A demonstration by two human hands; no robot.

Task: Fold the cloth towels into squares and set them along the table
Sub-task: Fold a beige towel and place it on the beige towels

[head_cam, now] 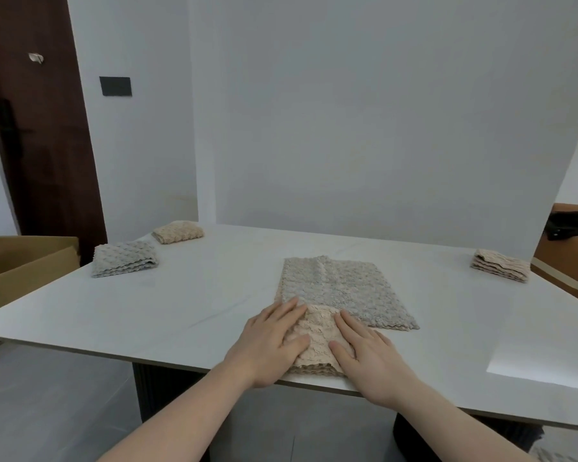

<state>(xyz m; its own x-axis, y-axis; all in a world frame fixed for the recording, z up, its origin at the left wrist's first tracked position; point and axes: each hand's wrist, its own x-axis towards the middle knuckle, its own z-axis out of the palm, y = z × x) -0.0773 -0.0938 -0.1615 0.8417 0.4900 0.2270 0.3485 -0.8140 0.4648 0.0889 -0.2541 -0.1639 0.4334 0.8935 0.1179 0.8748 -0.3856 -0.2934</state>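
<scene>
Far left of your fingers, a cardboard box point(24, 265) stands open beside the surface point(197, 305); you can't see its contents. A folded grey towel point(125, 262) and folded beige towel point(177, 232) lie ahead-left. Your left hand point(270, 341) and right hand point(369, 356) press flat, fingers straight, on the beige folded square point(316, 341). Just beyond your fingers lies a half-folded grey towel point(344, 288); far right sits another beige stack point(501, 265).

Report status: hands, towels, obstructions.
Left hand and right hand flat on folded beige towel at near edge. Grey towel unfolded behind it. Three folded squares set out. Nothing in the way.
</scene>
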